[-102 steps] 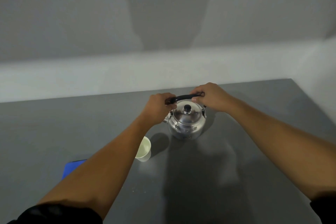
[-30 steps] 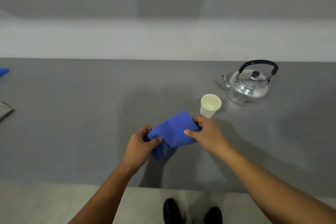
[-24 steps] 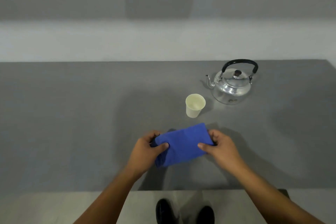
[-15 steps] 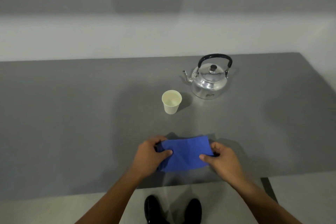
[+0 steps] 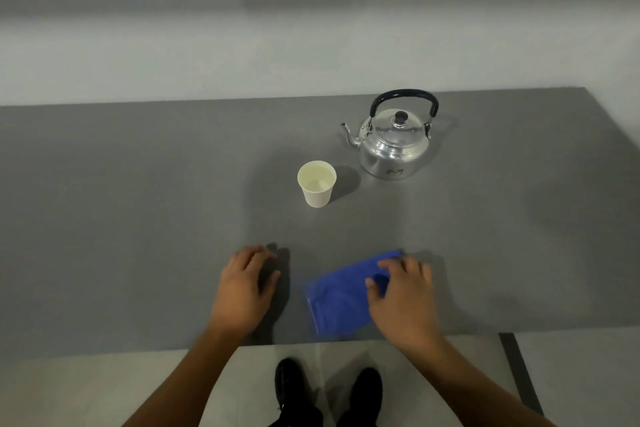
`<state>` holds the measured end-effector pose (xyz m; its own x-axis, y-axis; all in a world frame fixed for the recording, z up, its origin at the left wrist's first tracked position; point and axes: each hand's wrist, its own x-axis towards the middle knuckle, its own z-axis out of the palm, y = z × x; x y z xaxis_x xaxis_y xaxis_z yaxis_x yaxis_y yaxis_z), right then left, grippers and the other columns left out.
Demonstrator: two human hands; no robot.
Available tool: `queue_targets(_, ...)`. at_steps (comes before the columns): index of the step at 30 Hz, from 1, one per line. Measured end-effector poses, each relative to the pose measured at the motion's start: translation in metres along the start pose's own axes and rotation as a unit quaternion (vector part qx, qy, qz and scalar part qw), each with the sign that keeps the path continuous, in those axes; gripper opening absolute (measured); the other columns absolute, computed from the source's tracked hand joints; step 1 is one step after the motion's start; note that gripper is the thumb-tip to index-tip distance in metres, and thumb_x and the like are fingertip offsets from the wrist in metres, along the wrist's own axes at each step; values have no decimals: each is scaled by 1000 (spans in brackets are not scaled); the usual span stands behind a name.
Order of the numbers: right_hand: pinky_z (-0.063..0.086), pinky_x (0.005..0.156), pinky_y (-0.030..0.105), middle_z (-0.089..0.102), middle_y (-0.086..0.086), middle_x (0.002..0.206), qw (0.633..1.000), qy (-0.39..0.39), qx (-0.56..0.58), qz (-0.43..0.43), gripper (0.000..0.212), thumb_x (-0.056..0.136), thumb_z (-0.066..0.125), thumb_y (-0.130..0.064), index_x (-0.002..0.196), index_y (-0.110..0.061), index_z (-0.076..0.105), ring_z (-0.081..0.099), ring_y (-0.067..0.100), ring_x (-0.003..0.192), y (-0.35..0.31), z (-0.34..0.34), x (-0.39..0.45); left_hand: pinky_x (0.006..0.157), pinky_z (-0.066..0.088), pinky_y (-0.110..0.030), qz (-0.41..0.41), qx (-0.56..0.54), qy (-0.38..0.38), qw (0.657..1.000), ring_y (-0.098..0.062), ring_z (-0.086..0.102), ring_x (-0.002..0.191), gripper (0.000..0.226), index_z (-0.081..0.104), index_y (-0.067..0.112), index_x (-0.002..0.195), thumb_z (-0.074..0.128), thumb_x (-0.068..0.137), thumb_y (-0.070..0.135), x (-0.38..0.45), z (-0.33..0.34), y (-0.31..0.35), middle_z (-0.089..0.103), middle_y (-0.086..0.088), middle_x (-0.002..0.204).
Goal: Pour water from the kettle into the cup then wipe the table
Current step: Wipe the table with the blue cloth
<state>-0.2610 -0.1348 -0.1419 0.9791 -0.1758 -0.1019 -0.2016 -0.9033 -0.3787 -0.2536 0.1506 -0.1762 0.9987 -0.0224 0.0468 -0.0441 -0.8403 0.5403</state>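
Kettle (image 5: 394,142) and cup (image 5: 317,184) stand well beyond both hands on the grey table (image 5: 121,218), the cup just beyond and between them and holding what looks like pale liquid, the kettle farther off, up and to the right of the cup, with its spout turned toward the cup and its black handle upright over the lid. Nearer the table's front edge, the right hand (image 5: 403,302) lies palm down on the blue cloth (image 5: 341,295), fingers (image 5: 391,265) spread and pressing it flat rather than gripping it (the cloth looks a little blurred). Most of the cloth shows to the left of that hand, reaching almost to the table's edge. The left hand (image 5: 242,291) rests apart from the cloth, just to its left, fingers loosely curled and holding nothing, hovering at or touching the bare tabletop; I cannot tell which. Below the table edge, a pair of black shoes (image 5: 329,392) stands on the pale floor between the two forearms.
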Motion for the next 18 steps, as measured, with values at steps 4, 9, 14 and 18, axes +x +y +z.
queue_targets(4,17,121,50,26,19,160,996,-69,-47,18,84,92,33,-68,156,-13,27,20,38,147,-38,30,-20,112,43,-50,-55,26,21,998,-26,45,137,50,49,24,141,60,96,45,1,0,-25,44,3,150)
queue_targets(9,-3,124,52,-3,19,168,996,-54,-66,-18,79,100,21,-59,160,-10,4,-9,39,154,-57,56,-26,122,26,-44,-43,93,14,995,-21,21,155,65,35,23,154,39,101,60,-1,7,-32,35,1,163)
queue_targets(14,-11,124,44,-13,7,169,985,-92,-45,-137,77,99,21,-55,158,-15,-8,-20,28,153,-23,61,-42,124,19,-39,-40,108,5,993,-15,11,158,67,29,25,158,31,102,62,-2,8,-33,28,6,166)
queue_targets(18,1,124,42,8,0,170,974,-88,13,-210,76,95,42,-41,160,-13,14,3,19,156,32,30,-46,125,14,-38,-38,110,-5,993,-11,5,158,67,23,26,160,28,104,62,-3,8,-35,22,8,168)
